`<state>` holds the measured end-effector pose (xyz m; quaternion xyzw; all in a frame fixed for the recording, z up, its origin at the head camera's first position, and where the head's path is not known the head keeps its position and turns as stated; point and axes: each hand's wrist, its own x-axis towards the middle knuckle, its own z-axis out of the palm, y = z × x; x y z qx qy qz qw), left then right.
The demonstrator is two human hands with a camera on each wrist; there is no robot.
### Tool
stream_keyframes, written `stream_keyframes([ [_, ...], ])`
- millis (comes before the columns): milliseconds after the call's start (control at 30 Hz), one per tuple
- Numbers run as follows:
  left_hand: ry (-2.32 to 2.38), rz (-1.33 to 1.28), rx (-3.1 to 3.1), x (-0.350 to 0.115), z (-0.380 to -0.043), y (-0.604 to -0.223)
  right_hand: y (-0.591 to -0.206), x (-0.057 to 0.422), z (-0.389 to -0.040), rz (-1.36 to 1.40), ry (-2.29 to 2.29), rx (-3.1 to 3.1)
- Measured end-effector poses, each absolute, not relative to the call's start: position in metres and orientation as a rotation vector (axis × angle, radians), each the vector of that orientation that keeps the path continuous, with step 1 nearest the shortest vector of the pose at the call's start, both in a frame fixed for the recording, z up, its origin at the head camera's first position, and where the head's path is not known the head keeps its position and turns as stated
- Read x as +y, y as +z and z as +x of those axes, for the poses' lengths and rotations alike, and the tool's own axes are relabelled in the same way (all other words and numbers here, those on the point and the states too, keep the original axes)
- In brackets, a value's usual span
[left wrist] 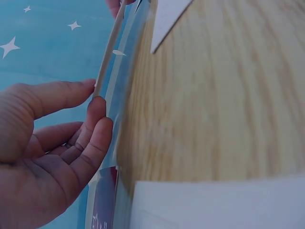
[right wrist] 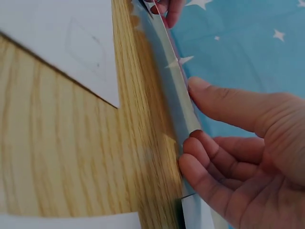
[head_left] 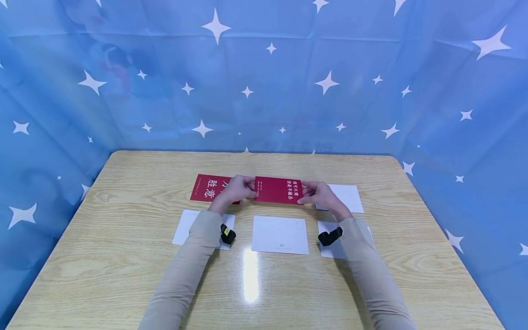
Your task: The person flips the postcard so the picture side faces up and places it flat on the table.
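Note:
A red card with white Chinese characters is held by its two short ends, off the tabletop. My left hand pinches its left end between thumb and fingers. At the right end, my right hand does the same. Both wrist views show the card almost edge-on, a thin strip in the left one. Another red card with large white characters lies flat at the left, partly hidden by the left hand. Directly below the held card lies a white card with small print near its lower edge.
More white cards lie around: one at the front left, partly under the left forearm; one at the back right; one at the front right, partly covered by the right arm. A blue star-patterned curtain stands behind the wooden table.

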<state>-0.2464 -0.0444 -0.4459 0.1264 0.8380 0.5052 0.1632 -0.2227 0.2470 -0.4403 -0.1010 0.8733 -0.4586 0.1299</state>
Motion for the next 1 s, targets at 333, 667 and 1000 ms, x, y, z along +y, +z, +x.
stream_keyframes([
  [333,1.381,0.265,2.393,-0.039,-0.243,-0.444,-0.440,0.240,-0.228,-0.142,-1.197,2.516],
  [667,1.294,0.231,2.447,-0.034,-0.243,-0.445,-0.432,0.231,-0.226,-0.075,-1.161,2.515],
  [1000,1.290,0.267,2.506,-0.029,-0.243,-0.447,-0.435,0.225,-0.228,-0.088,-1.027,2.616],
])
